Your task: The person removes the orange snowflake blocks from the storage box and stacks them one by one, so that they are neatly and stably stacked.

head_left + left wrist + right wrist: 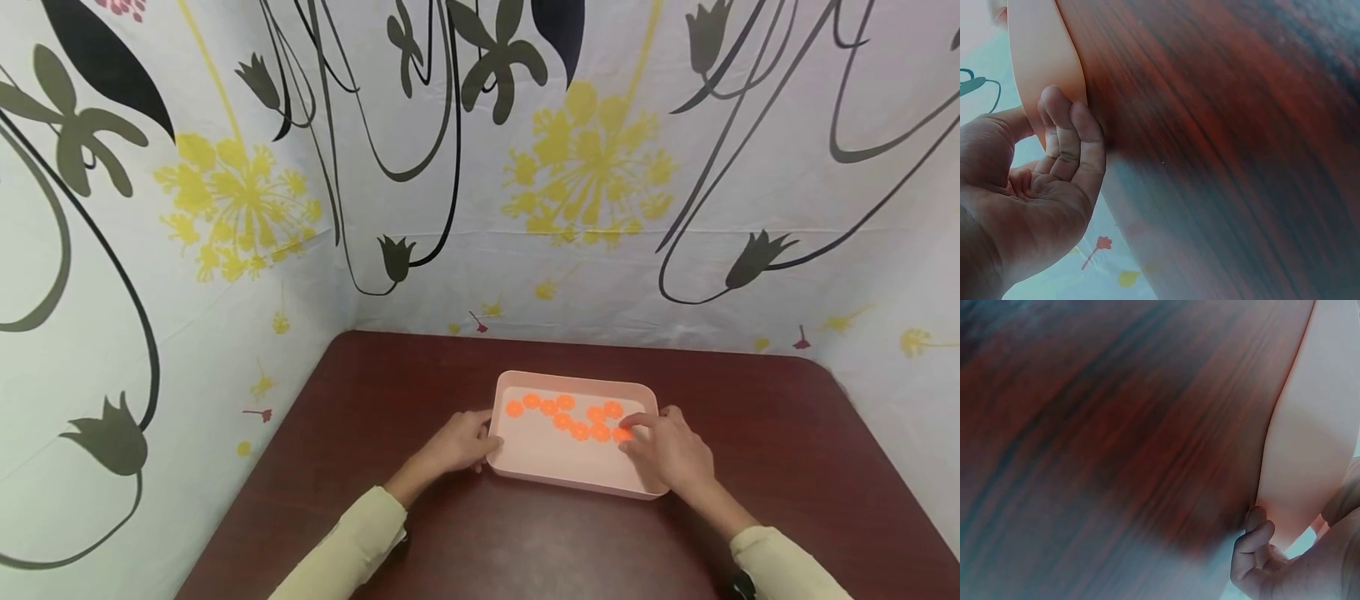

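Observation:
A shallow pale pink tray sits on the table, and small orange flower-shaped pieces lie in it in a wavy line. My left hand grips the tray's left end, the thumb over the rim and the fingers against the outer wall. At the right end my right hand reaches over the rim; its index finger and thumb are on either side of the rightmost orange piece, partly covering it. Its other fingers are curled beside the tray's outside wall.
The dark reddish-brown wooden table has rounded far corners. White cloth printed with flowers and stems hangs behind it and along its sides. Pale sleeves cover both forearms.

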`<move>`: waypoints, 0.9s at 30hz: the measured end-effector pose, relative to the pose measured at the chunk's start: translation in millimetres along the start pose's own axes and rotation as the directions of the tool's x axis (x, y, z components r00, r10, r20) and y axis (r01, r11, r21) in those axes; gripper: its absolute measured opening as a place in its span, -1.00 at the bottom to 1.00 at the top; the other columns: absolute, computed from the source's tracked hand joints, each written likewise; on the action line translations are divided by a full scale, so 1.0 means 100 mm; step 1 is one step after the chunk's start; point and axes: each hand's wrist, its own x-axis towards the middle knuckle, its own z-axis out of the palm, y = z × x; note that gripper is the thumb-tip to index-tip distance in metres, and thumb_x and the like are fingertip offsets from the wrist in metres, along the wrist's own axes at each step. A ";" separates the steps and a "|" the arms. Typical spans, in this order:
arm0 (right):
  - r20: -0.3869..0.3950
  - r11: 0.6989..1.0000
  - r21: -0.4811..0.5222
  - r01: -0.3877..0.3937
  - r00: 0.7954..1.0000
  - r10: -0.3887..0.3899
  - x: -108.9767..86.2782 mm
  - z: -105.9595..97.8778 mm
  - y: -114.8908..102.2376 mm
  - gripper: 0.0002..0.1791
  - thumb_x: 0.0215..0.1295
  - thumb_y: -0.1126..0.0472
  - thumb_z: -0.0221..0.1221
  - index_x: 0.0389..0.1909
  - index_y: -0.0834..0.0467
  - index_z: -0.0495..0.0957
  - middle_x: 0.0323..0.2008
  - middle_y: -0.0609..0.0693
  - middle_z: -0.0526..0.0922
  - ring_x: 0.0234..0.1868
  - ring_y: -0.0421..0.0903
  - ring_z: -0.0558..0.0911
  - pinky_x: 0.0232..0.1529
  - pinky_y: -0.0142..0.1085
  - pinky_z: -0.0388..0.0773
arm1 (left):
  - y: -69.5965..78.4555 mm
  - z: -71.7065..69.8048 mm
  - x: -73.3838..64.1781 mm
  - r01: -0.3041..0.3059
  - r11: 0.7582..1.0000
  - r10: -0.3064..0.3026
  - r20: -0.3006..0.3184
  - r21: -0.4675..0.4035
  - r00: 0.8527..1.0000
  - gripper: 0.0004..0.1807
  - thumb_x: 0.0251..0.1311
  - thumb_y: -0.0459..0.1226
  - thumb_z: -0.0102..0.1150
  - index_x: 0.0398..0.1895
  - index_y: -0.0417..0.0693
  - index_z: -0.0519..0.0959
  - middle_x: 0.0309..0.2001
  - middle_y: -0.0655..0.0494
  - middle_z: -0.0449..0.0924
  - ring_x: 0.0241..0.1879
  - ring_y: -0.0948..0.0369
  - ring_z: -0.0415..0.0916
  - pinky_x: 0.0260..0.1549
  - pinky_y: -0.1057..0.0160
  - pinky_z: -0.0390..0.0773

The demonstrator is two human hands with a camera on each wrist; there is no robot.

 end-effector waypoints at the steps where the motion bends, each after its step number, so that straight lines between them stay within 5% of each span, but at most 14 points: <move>1: -0.004 1.000 -0.007 0.002 1.000 -0.002 0.00 0.00 0.00 -0.61 0.23 -0.06 0.48 0.08 -0.14 0.75 0.06 0.33 0.55 -0.47 -0.01 0.59 -0.58 -0.18 0.37 | 0.00 0.00 0.00 0.002 1.000 -0.002 -0.002 0.001 1.000 -0.43 0.40 -0.21 0.29 0.44 -0.12 0.49 -0.67 0.09 0.57 -0.72 0.17 0.55 -0.70 0.29 0.34; 13: -0.091 0.996 -0.089 0.001 0.996 -0.010 -0.04 0.08 -0.01 -0.63 0.19 -0.13 0.39 0.03 -0.19 0.79 -0.24 0.10 0.60 -0.40 -0.02 0.55 -0.58 -0.06 0.41 | 0.01 -0.02 -0.03 -0.002 1.000 0.003 0.005 -0.026 1.000 -0.41 0.40 -0.24 0.30 0.47 -0.14 0.48 -0.67 0.09 0.56 -0.73 0.18 0.55 -0.70 0.32 0.32; 18: -0.064 0.999 -0.043 -0.034 0.997 0.031 0.00 0.04 0.04 -0.64 0.14 -0.23 0.43 -0.09 -0.18 0.77 -0.09 0.13 0.64 -0.22 0.08 0.65 -0.50 0.00 0.48 | 0.00 0.00 -0.03 -0.001 0.999 0.001 0.005 -0.041 1.000 -0.43 0.41 -0.22 0.31 0.45 -0.09 0.51 -0.64 0.09 0.58 -0.71 0.18 0.57 -0.69 0.31 0.36; 23: -0.090 0.999 -0.002 0.037 0.995 -0.037 0.02 -0.05 0.05 -0.65 0.09 -0.16 0.51 -0.17 -0.09 0.78 0.20 0.34 0.63 0.03 0.31 0.67 -0.41 0.05 0.57 | 0.00 -0.01 -0.03 0.005 0.999 -0.004 0.012 -0.044 1.000 -0.46 0.41 -0.21 0.32 0.42 -0.08 0.52 -0.64 0.08 0.60 -0.70 0.18 0.57 -0.67 0.30 0.38; 27: -0.146 0.995 0.016 0.103 0.984 -0.099 0.02 -0.14 0.06 -0.65 0.09 -0.10 0.53 -0.19 0.00 0.80 0.25 0.42 0.61 -0.03 0.34 0.70 -0.42 -0.05 0.55 | 0.00 -0.01 -0.03 0.016 0.999 -0.015 0.009 -0.030 1.000 -0.45 0.42 -0.20 0.31 0.44 -0.07 0.51 -0.64 0.08 0.60 -0.70 0.18 0.58 -0.67 0.30 0.37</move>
